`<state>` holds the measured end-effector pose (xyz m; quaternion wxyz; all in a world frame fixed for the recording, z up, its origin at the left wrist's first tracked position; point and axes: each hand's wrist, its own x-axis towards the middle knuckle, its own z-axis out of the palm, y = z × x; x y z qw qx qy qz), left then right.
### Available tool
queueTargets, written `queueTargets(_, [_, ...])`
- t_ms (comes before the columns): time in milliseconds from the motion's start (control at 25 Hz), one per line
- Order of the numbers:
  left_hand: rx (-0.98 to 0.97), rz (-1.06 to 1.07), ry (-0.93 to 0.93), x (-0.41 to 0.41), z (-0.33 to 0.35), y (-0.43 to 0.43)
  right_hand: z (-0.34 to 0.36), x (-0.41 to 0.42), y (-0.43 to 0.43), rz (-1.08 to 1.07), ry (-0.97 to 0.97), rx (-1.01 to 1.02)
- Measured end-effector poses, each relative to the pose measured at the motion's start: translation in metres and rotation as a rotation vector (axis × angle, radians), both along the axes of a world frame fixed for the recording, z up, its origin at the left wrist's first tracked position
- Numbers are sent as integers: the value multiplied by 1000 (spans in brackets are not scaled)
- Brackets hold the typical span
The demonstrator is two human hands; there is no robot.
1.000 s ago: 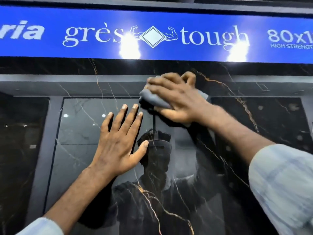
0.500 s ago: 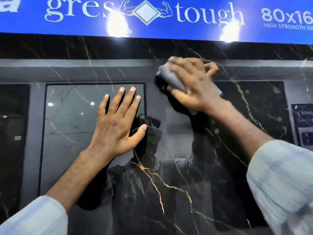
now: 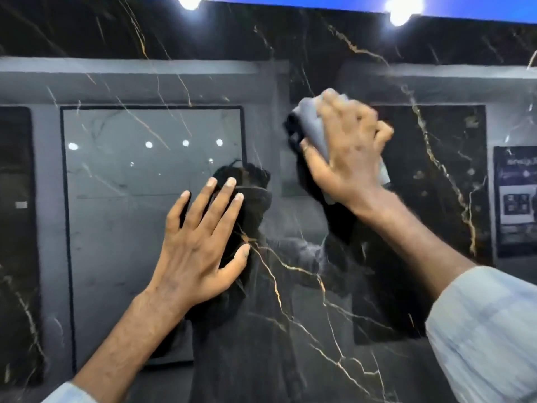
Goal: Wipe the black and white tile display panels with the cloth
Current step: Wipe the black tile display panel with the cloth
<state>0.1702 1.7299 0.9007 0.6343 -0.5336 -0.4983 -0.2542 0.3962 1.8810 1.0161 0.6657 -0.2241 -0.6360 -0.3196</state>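
A glossy black tile panel (image 3: 290, 330) with gold and white veins fills the head view. My right hand (image 3: 348, 149) grips a bunched grey cloth (image 3: 312, 123) and presses it against the panel's upper middle. My left hand (image 3: 200, 245) lies flat on the panel lower down, fingers spread and straight. The shiny surface mirrors the room behind me, with a pale tile panel (image 3: 130, 184) reflected at the left and a dark one (image 3: 436, 199) at the right.
A blue sign strip (image 3: 479, 10) with two bright light glares runs along the top edge. A reflected poster (image 3: 515, 199) shows at the far right. My pale sleeve (image 3: 488, 338) covers the lower right corner.
My right hand has slid the cloth down and to the right across the panel. The view has dropped, so the blue sign has almost left the top. My left hand stays flat on the tile.
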Motion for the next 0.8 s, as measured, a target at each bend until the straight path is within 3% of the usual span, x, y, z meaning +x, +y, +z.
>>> queueTargets(80, [-16,2,-28,3,-18,3,-38,0,3,-35,-380,271])
queueTargets(120, [-19,7,-33,4,-23,4,-39,11,5,-51,-480,347])
queueTargets(160, [-21,11,-33,5,-27,5,-33,20,7,-44,-446,319])
queueTargets(280, [-13,19,-32,3,-26,5,-35,15,2,12,34,-102])
queueTargets(320, [-13,23,-36,3,-26,5,-50,4,-6,-4,48,-116])
queueTargets(480, [-22,15,-47,3,-28,4,-105,-4,-13,-2,-475,251])
queueTargets(520, [-17,14,-44,3,-27,3,-97,5,-10,8,-439,227])
queueTargets(640, [-12,-10,-41,5,-30,2,-85,9,-10,34,4,-130])
queueTargets(680, [-20,-24,-48,7,-37,1,-97,2,-14,21,53,-151])
queueTargets(720, [-36,-40,-57,9,-48,-1,-117,-6,-18,17,3,-101])
queueTargets(800, [-95,-65,-78,12,-76,-5,-163,-11,-21,18,-328,125])
